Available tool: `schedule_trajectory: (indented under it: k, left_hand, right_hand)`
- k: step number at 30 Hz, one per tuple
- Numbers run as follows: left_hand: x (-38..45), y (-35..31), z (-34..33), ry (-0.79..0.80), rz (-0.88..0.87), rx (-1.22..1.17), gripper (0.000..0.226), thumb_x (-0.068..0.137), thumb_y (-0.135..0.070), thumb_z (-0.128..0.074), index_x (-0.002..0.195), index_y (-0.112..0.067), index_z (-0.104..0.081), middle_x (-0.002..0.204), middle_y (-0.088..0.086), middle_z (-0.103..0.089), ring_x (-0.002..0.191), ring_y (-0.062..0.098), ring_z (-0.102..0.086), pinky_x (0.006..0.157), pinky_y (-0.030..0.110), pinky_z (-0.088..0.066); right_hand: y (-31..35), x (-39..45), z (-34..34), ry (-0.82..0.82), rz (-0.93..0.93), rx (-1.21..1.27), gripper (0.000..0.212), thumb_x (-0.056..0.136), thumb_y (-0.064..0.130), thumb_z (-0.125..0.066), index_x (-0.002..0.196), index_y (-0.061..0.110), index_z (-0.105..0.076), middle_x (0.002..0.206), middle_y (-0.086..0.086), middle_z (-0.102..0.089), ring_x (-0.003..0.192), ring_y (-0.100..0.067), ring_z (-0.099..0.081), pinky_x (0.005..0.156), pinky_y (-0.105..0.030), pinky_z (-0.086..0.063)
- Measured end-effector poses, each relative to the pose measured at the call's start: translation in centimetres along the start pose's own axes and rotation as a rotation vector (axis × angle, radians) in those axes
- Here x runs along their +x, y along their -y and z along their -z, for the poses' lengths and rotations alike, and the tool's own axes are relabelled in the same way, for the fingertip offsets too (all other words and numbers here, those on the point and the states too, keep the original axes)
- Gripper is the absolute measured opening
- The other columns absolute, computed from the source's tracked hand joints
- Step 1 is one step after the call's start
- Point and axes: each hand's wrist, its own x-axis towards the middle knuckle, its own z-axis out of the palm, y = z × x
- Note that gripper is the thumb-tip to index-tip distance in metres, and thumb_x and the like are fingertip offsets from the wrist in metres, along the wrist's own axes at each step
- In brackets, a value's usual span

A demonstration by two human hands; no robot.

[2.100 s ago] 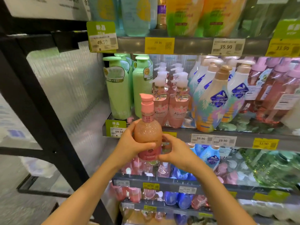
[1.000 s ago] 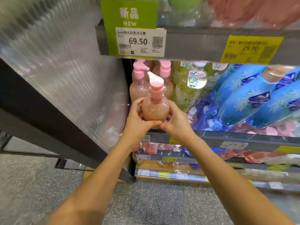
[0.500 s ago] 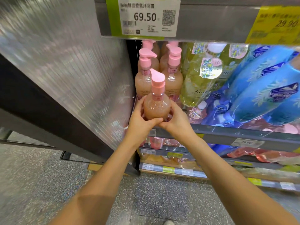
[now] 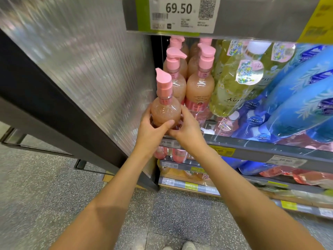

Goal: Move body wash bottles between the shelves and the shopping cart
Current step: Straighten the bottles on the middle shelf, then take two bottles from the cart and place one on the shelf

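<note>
One bottle (image 4: pixel 165 112) nearer shelf (image 4: pixel 261 150)

Held item: pink pump bottle (image 4: pixel 165 110), upright, at the front left corner of the shelf (image 4: pixel 261 150).
Left hand (image 4: pixel 150 131): wrapped round the bottle's lower left side, thumb across its front.
Right hand (image 4: pixel 187 129): curled round the lower right side; both hands touch the bottle.
Shelf stock: matching pink bottles (image 4: pixel 199 89) in rows just behind the held one; green bottles (image 4: pixel 232 87) beside them; blue bottles (image 4: pixel 297 105) further right, tilted.
Price tag (image 4: pixel 180 14): reads 69.50, on the shelf edge above.
Left boundary: ribbed translucent panel (image 4: pixel 90 60).
Floor (image 4: pixel 36 186): speckled grey.
</note>
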Motion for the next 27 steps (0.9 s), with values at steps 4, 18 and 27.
schedule_trajectory:
  k: [4,18,27]
  left_hand:
    - [-1.6,-0.9,-0.1,-0.058,0.105,0.263,0.077,0.068,-0.036,-0.078,0.134,-0.017,-0.044,0.129,0.005,-0.054,0.118,0.019,-0.054,0.099,0.036,-0.047]
    - [-14.4,-20.1,-15.1,0.337,-0.336,0.891,0.016,0.080,-0.002,-0.054,0.079,0.005,-0.068,0.083,0.027,-0.067,0.083,0.036,-0.063,0.071,0.039,-0.046]
    - [-31.8,-24.3,-38.1,0.816,-0.761,1.069,0.015,0.084,-0.005,-0.052,0.074,0.005,-0.059,0.073,0.031,-0.053,0.082,0.043,-0.057,0.064,0.040,-0.041]
  right_hand:
    - [0.7,-1.6,1.2,0.035,-0.057,-0.139,0.072,0.071,0.008,-0.079,0.134,0.014,-0.043,0.126,-0.001,-0.056,0.114,-0.014,-0.055,0.095,-0.027,-0.046]
    - [14.0,-20.5,23.2,-0.310,-0.169,-0.818,0.016,0.085,0.002,-0.049,0.093,0.000,-0.062,0.100,-0.024,-0.063,0.096,-0.038,-0.058,0.076,-0.040,-0.045]
    - [12.2,-42.1,42.0,-0.693,-0.479,-0.881,0.015,0.088,0.001,-0.047,0.094,-0.001,-0.061,0.097,-0.022,-0.063,0.095,-0.036,-0.058,0.076,-0.042,-0.046]
